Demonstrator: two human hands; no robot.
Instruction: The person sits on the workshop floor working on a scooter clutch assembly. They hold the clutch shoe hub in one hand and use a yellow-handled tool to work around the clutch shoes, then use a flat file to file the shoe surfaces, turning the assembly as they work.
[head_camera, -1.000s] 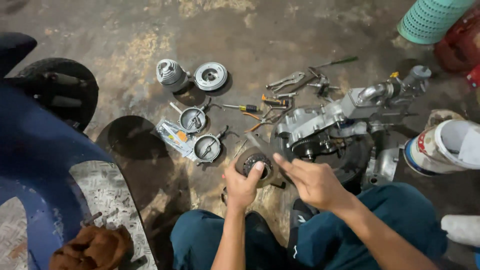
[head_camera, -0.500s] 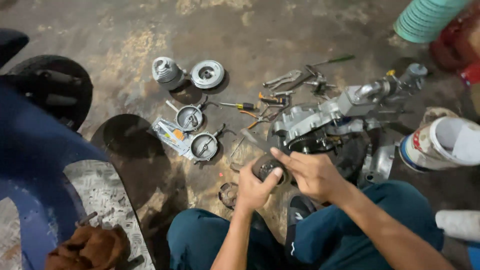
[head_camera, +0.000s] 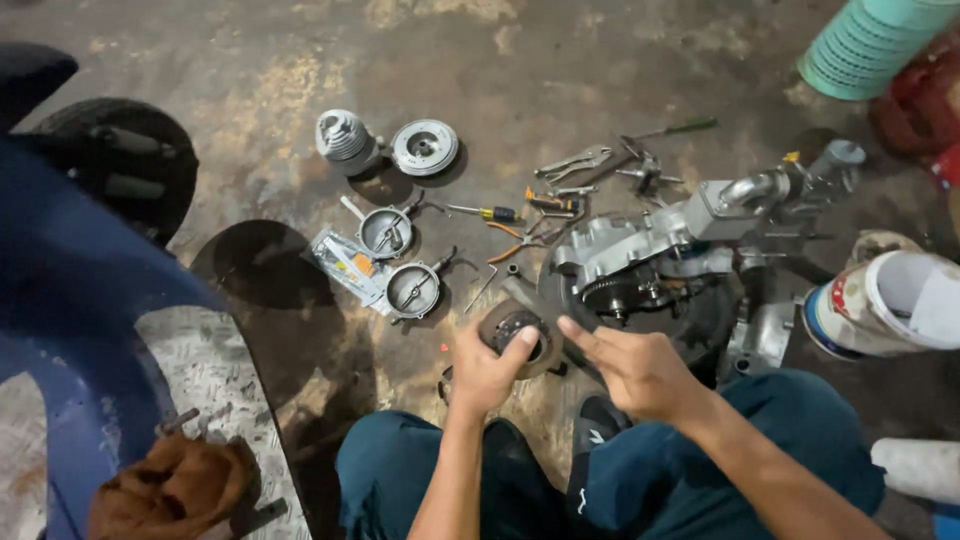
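Observation:
My left hand (head_camera: 484, 372) grips a round, dark clutch-like disc (head_camera: 522, 333) and holds it up above the oily concrete floor. My right hand (head_camera: 635, 368) hovers just right of the disc with two fingers stretched toward its rim, holding nothing I can see. Right behind the hands lies a grey engine casing (head_camera: 640, 245) with an exposed gear (head_camera: 612, 293).
On the floor lie two round brake plates (head_camera: 400, 262), a finned cylinder (head_camera: 343, 138), a disc cover (head_camera: 424, 147), pliers and screwdrivers (head_camera: 530, 215). A blue scooter body (head_camera: 70, 310) and tyre (head_camera: 120, 160) stand at left, a brown rag (head_camera: 170, 490), a paint tin (head_camera: 880, 305) at right.
The disc has been lifted off the floor and raised toward the engine by my left hand. My right hand has opened its fingers and shifted slightly right of the disc.

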